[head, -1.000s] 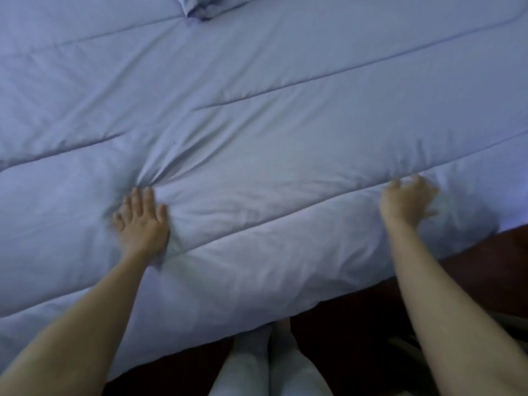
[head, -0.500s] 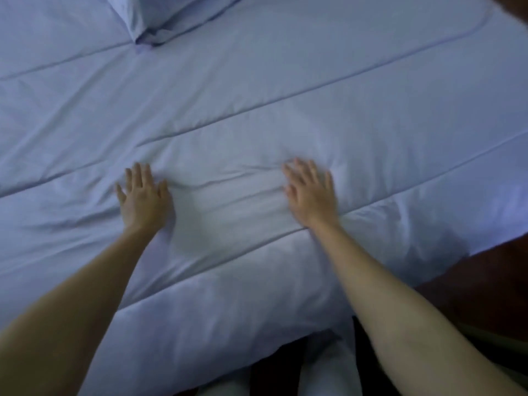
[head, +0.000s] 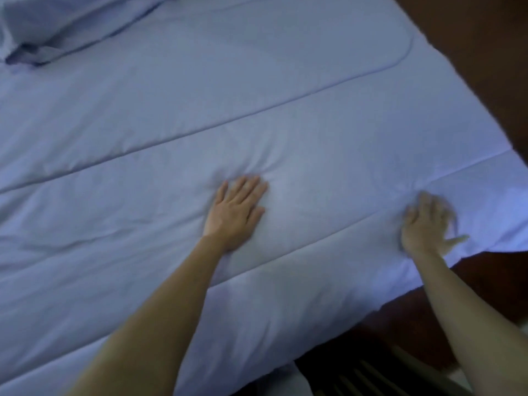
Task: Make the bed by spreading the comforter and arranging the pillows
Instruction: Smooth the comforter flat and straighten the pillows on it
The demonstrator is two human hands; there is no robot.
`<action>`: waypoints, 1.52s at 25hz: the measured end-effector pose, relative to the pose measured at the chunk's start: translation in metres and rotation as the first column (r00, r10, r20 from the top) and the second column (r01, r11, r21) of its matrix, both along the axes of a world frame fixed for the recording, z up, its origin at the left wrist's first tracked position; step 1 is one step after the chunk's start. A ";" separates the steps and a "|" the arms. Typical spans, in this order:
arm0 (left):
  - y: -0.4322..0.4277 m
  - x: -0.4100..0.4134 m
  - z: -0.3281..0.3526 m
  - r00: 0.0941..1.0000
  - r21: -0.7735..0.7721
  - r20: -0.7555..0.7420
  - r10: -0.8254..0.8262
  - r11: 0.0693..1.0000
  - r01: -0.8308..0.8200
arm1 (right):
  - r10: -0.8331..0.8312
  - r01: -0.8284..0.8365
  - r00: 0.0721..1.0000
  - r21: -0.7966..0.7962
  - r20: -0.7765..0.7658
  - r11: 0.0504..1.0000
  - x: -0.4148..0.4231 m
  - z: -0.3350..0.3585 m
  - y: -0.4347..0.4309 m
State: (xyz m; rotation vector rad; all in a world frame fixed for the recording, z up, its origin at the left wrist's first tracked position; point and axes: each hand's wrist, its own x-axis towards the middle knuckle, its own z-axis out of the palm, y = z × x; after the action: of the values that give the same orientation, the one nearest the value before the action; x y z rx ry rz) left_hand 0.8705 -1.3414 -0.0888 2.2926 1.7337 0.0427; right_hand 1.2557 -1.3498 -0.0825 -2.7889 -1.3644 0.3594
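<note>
Hands flat, fingers spread: left hand (head: 235, 214), right hand (head: 428, 227) pressing comforter (head: 285, 110).

A pale blue quilted comforter (head: 285, 115) is shown spread across the bed, its surface divided by long stitched seams running diagonally from lower left to upper right. Its near edge is draped over the bedside, and its far right corner is seen rounded against the dark floor. Small radiating creases are gathered in the middle panel, with further folds at the left. A matching blue pillow (head: 57, 27) is laid, rumpled, at the upper left, resting on the comforter.
</note>
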 end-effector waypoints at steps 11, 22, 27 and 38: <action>-0.051 -0.286 -0.003 0.456 -0.057 -0.421 0.784 0.479 -0.876 | 0.969 -0.982 0.055 0.161 -0.242 0.096 -0.368 0.011 0.127; 0.133 0.059 0.009 0.980 0.027 -0.044 0.192 0.981 -0.191 | 0.548 -0.555 0.832 0.163 0.088 0.816 -0.056 -0.024 0.197; 0.107 0.030 -0.010 0.960 0.028 -0.101 0.260 0.965 -0.259 | 0.287 -0.295 0.953 0.078 0.099 0.952 0.073 -0.017 0.127; 0.032 0.046 0.003 0.789 -0.041 0.082 0.609 0.793 -0.608 | 0.852 -0.837 0.519 0.241 0.069 0.491 -0.146 -0.014 -0.023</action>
State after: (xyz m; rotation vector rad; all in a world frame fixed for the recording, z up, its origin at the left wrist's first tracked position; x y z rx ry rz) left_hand 0.9163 -1.3099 -0.0857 1.5880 2.3331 0.2546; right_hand 1.1094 -1.3728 -0.0968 -1.6575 -2.4843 0.2282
